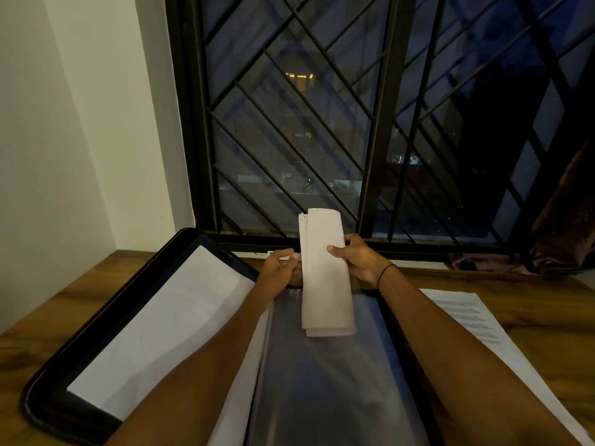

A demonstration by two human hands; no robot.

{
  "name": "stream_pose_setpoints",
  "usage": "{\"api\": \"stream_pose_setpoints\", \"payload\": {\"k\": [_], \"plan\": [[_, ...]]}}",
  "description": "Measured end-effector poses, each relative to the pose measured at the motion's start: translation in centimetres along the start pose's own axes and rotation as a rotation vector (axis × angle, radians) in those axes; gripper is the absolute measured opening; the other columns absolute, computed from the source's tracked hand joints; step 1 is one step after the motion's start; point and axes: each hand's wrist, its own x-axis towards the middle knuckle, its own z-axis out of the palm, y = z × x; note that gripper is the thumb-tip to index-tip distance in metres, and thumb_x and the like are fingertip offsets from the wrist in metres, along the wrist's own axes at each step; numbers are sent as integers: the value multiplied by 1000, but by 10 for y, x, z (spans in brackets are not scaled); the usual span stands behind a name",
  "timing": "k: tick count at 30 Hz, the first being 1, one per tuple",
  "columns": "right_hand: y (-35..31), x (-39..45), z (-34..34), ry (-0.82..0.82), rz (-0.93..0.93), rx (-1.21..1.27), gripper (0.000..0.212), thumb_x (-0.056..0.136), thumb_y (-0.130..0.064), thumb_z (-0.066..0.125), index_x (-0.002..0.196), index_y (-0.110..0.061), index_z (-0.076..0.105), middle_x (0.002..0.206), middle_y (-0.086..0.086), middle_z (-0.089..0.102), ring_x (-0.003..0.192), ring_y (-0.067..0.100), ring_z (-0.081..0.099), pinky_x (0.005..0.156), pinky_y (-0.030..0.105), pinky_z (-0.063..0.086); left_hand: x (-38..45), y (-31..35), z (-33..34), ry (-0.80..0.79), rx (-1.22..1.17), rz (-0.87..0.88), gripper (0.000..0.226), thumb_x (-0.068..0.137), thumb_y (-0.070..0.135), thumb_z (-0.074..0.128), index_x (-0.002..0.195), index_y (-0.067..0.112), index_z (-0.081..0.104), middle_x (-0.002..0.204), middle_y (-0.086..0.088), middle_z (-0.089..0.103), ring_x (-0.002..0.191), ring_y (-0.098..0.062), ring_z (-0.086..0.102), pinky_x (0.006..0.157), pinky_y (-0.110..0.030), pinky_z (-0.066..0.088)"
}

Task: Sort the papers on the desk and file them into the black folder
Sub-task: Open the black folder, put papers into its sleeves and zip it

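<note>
Folded paper (325,275) held up in both of my hands above the open black folder (74,358).

From the head camera, I see my left hand (281,268) pinching the paper's left edge with curled fingers, and my right hand (357,260) gripping its right edge, thumb across the front and fingers behind. The paper is folded into a long narrow strip, standing nearly upright over the folder's far edge. The folder lies open on the wooden desk (531,304), its left cover reaching the far left corner and carrying a white sheet (161,329); a shiny clear sleeve (322,387) fills its right half, between my forearms. A printed sheet (476,323) lies on the desk just beside the folder's right edge. Behind the desk's far edge stands a barred window (354,107).
</note>
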Motion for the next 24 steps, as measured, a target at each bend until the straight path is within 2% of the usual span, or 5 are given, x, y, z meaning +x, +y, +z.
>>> {"api": "stream_pose_setpoints", "payload": {"k": [3,10,15,19,24], "plan": [[0,-5,0,-80,54,34,43,96,-19,70,133,-14,48,121,10,66,107,28,69,83,45,61,7,-1,3,-28,62,-9,26,102,25,62,126,18,67,127,-9,69,114,-26,68,102,-43,57],[-5,4,22,68,163,-477,112,64,-92,63,143,-15,42,130,10,60,110,30,63,90,48,56,5,1,19,7,235,218,24,98,23,69,120,14,67,106,-7,72,97,-20,70,69,-16,54],[-13,14,37,147,263,-417,112,70,-79,71,153,-14,36,138,15,58,116,35,61,95,47,53,-2,4,19,-53,342,379,24,103,14,60,124,10,71,113,-1,62,95,-12,61,80,-4,45],[-5,28,31,165,306,-284,113,51,-67,73,146,-14,43,116,15,70,98,33,71,87,48,59,-5,0,19,-276,351,362,23,105,14,53,117,15,73,116,-4,72,107,-16,67,96,-25,52],[-9,19,24,439,156,-268,49,98,-21,54,143,-4,44,131,19,61,110,34,66,87,40,58,-11,8,26,-331,239,262,16,98,29,70,113,26,75,110,0,75,102,-13,71,95,-32,56]]}}
